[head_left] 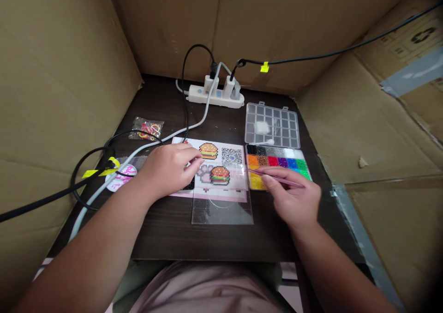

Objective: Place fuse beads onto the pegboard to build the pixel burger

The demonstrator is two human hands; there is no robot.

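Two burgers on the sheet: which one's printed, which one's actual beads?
The upper burger, beside the QR code, is printed. The lower burger looks like beads on the clear pegboard.

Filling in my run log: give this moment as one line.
left hand: rests on pattern card | right hand: holds tweezers, tips at bead box | pegboard: burger partly built

QR code (231,156) on pattern sheet (221,153); recycling symbol (422,35) on cardboard wall (398,119); no legible words.

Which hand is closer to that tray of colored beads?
Right. The right hand holds pink tweezers whose tip reaches over the bead tray. The left hand rests on the pattern sheet, farther to the tray's left.
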